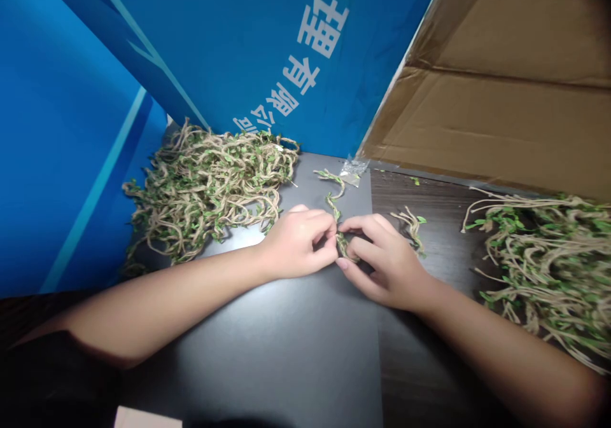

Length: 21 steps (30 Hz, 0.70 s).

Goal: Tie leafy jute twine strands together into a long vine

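Both hands meet over the grey board, working on one length of leafy twine (336, 207). My left hand (301, 240) pinches the twine from the left, thumb and fingertips pressed together. My right hand (382, 259) grips the same strand from the right with curled fingers. The twine's far end runs away from my hands in a loose curve, tan cord with small green leaves. Part of the strand is hidden between my fingers. Just right of my right hand, a short leafy twine piece (414, 229) lies on the dark wood surface.
At the back left rises a large pile of leafy twine (214, 183). Another heap (548, 262) lies at the right. Blue printed panels (229, 46) and a brown cardboard panel (506, 91) stand behind. A clear plastic scrap (352, 172) lies on the grey board (286, 352).
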Motion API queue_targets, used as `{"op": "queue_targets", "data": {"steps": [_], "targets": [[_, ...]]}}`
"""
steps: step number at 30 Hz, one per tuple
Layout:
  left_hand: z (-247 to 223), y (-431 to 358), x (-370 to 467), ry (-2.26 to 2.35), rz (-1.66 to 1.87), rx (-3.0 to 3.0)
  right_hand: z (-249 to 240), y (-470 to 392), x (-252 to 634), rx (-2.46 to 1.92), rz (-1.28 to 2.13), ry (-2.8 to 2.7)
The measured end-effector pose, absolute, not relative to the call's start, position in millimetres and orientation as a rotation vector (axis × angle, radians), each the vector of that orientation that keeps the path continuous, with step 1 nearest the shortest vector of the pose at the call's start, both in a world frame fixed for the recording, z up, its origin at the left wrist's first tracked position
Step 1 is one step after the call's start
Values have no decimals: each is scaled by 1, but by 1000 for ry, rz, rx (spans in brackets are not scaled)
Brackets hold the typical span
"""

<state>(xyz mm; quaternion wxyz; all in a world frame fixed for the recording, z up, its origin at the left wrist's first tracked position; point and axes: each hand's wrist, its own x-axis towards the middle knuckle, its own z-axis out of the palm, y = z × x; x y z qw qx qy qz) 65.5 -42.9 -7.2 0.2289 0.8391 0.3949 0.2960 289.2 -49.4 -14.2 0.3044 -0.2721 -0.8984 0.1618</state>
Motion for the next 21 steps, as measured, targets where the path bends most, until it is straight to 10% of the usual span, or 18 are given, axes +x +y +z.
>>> {"op": "queue_targets", "data": {"steps": [21], "targets": [[-7,-43,66,1073,841,2272,-13,-50,296,-429,730,-2332]]}}
